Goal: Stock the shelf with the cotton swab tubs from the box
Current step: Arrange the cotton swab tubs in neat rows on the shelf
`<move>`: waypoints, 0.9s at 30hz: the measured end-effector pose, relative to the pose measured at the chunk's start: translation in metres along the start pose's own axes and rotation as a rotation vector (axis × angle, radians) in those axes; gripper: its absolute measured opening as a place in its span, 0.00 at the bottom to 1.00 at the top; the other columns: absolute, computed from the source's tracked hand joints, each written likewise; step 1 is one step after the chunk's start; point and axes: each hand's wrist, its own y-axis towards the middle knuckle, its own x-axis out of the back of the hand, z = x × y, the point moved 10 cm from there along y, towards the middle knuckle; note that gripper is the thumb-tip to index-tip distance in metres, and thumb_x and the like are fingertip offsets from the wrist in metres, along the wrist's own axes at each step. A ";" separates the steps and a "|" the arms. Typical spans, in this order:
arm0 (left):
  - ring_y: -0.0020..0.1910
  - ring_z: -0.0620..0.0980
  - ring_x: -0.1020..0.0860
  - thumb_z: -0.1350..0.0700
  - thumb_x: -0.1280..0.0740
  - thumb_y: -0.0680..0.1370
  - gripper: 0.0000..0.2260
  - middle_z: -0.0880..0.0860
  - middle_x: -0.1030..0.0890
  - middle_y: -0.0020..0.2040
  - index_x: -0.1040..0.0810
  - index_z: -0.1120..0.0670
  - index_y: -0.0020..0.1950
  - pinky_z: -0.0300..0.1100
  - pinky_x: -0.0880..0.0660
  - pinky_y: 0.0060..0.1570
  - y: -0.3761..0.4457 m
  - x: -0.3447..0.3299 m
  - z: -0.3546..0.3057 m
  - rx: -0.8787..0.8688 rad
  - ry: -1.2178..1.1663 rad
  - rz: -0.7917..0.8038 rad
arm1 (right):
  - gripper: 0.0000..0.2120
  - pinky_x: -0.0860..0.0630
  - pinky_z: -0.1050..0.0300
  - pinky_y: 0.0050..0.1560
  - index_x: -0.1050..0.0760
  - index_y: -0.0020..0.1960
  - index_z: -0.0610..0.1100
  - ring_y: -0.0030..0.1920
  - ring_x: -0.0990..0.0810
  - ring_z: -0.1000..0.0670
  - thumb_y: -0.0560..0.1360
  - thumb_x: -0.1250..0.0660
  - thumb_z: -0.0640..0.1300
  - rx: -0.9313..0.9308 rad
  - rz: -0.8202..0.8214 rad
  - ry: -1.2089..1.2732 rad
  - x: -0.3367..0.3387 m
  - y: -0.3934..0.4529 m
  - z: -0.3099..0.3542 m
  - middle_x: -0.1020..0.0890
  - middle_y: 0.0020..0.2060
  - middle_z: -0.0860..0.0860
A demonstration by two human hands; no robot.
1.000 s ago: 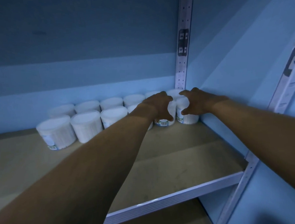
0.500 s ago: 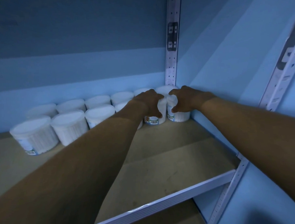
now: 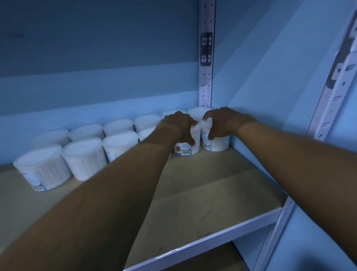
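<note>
Head view: well to the left of both hands, two rows of cotton swab tubs [image 3: 84, 158] stand upright along the back of the shelf [image 3: 196, 196]. The left hand [image 3: 180, 128] comes next, curled over the top of an upright tub [image 3: 186, 150], thumb down its front near the label. Touching that tub on its right stands the corner tub [image 3: 217, 144], upright against the side wall, with the right hand [image 3: 222, 123] curled over its lid and thumb on its front. Each hand holds its own tub from above, and the two hands nearly meet. Both tubs appear to rest on the board, so the coming move looks like letting go and drawing back toward the person. The box is not in view.
</note>
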 end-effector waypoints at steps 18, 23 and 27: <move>0.72 0.55 0.31 0.44 0.29 0.76 0.34 0.55 0.30 0.74 0.37 0.47 0.79 0.46 0.31 0.66 -0.052 0.004 -0.028 -0.024 -0.006 0.026 | 0.42 0.24 0.48 0.61 0.35 0.74 0.57 0.65 0.26 0.43 0.64 0.21 0.55 0.001 0.036 0.013 0.003 -0.052 -0.003 0.28 0.68 0.47; 0.72 0.54 0.31 0.45 0.29 0.76 0.34 0.55 0.31 0.74 0.39 0.46 0.80 0.46 0.30 0.65 -0.067 0.002 -0.033 -0.012 -0.030 0.034 | 0.42 0.25 0.48 0.62 0.35 0.73 0.58 0.65 0.26 0.44 0.64 0.20 0.57 0.003 0.054 -0.018 0.005 -0.070 0.000 0.28 0.69 0.48; 0.72 0.54 0.32 0.45 0.29 0.75 0.35 0.54 0.32 0.75 0.39 0.45 0.80 0.46 0.30 0.65 -0.079 0.001 -0.034 0.007 -0.053 0.049 | 0.40 0.25 0.49 0.61 0.35 0.74 0.58 0.66 0.27 0.43 0.66 0.21 0.55 -0.001 0.057 0.003 0.006 -0.085 -0.001 0.29 0.69 0.47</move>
